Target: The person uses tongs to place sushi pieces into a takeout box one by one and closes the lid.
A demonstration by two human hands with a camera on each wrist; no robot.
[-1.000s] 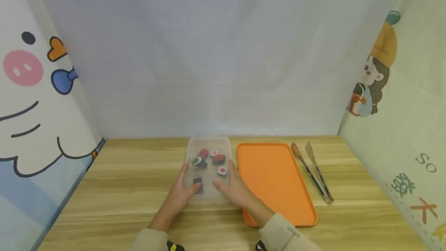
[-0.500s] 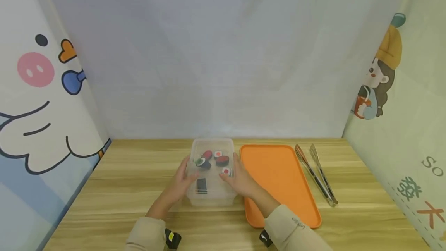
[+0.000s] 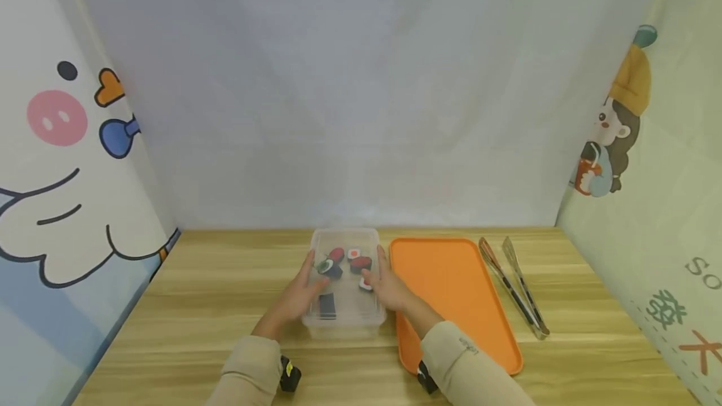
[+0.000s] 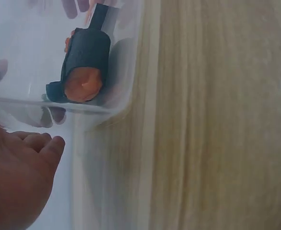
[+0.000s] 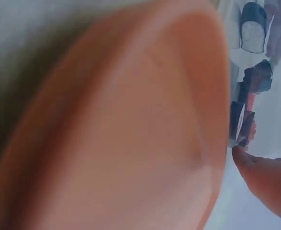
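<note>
A clear plastic box with a translucent lid stands on the table between my hands. Inside are several sushi pieces: one with a red top, a dark cone with a white end, and a white roll partly behind my right thumb. My left hand holds the box's left side, its thumb over the lid. On the other side my right hand holds it the same way. A dark-wrapped piece with an orange end shows through the wall in the left wrist view.
An orange tray lies just right of the box, under my right forearm. Metal tongs rest spread beyond it. Pale cloth hangs behind the wooden table, with printed cloth on both sides.
The head view has shifted slightly. My hands stay at the box's sides, with both thumbs shifting over the lid. Tray and tongs lie as before.
</note>
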